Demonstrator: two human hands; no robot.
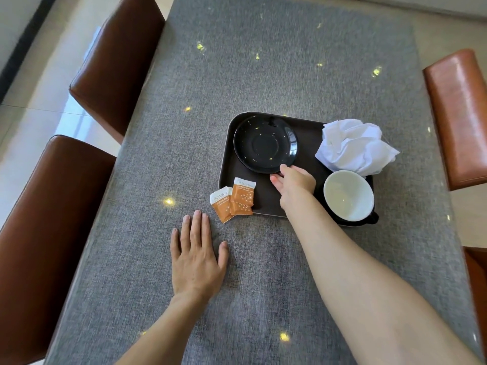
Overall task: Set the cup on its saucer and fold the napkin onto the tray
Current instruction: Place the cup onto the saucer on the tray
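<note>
Tray (232, 164), desk centre: black saucer (264, 144) at far-left corner, white-lined cup (348, 195) at near-right corner, crumpled napkin (353, 147) over far-right edge. Right hand (293, 183) pinches saucer's near rim. Left hand (196, 255) flat, released on desk. 2 sachets (234, 200) overlap tray's near-left corner.

A single head-worn, wide-angle view looks forward and steeply down from close above the worktop (210, 75), with both forearms entering from the bottom edge.
</note>
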